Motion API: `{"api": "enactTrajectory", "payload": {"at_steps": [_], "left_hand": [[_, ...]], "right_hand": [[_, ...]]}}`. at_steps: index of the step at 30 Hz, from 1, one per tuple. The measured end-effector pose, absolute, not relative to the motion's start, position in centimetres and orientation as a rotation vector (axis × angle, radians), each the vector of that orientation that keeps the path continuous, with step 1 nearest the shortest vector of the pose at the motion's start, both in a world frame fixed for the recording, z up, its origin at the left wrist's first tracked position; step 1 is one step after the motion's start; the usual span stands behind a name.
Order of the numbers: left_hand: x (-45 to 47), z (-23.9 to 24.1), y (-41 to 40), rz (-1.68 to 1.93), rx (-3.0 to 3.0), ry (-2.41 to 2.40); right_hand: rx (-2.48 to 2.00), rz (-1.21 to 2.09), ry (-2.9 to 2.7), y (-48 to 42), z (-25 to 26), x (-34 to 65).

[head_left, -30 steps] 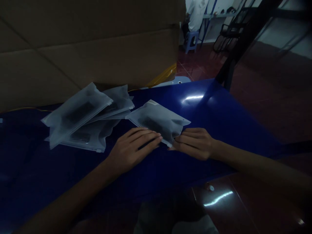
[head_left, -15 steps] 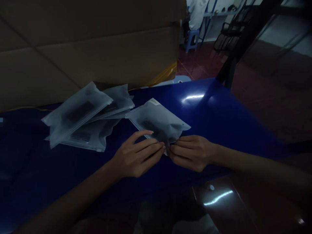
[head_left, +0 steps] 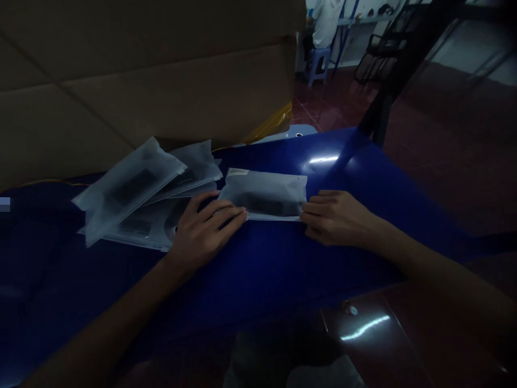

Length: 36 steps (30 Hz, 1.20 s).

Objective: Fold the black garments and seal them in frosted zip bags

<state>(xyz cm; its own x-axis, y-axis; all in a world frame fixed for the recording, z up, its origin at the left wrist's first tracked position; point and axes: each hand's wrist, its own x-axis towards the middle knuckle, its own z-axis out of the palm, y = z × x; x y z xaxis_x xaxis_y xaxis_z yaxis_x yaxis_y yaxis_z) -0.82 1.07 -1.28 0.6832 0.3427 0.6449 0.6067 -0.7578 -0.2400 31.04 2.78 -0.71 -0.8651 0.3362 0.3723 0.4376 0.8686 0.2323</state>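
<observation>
A frosted plastic pouch (head_left: 264, 195) with a dark item inside lies flat on the blue table (head_left: 283, 258). My left hand (head_left: 204, 229) presses its near left edge with fingers laid flat on it. At the pouch's right end, my right hand (head_left: 337, 218) pinches the edge with curled fingers. Just left of my left hand sits a pile of several similar frosted pouches (head_left: 137, 194), fanned over each other.
A large cardboard box (head_left: 141, 75) stands at the back of the table, right behind the pouches. Yellow tape (head_left: 272, 124) hangs at its lower right corner. Beyond the table's right edge is red floor, a dark frame, and a seated person (head_left: 323, 24) far off.
The pouch was tilted and raised between both hands. It has turned square to me and now lies flat further back, with my hands spread to its two ends.
</observation>
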Motion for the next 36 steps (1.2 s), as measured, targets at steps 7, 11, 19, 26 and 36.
{"api": "enactTrajectory", "payload": {"at_steps": [7,11,19,26,36], "left_hand": [[-2.4,-0.8,1.7,-0.55,-2.434,-0.852],[-2.4,-0.5,1.6,-0.503,-2.446,-0.871],[-1.2,-0.3,0.8,-0.577,-2.704,-0.832],[-0.9,-0.9,0.8,-0.502,-2.799,-0.806],[1.0,0.0,-1.1,-0.715,-2.869,-0.731]], "right_hand": [[-1.037,-0.479,-2.749,3.7,-0.8,32.0],[-1.129,-0.53,-2.705,3.9,-0.9,31.9],[-1.259,-0.53,-2.604,3.1,-0.6,31.2],[-0.495,-0.53,-2.433,2.4,-1.6,29.7],[-0.551,-0.545,-2.52,1.1,-2.0,28.3]]}}
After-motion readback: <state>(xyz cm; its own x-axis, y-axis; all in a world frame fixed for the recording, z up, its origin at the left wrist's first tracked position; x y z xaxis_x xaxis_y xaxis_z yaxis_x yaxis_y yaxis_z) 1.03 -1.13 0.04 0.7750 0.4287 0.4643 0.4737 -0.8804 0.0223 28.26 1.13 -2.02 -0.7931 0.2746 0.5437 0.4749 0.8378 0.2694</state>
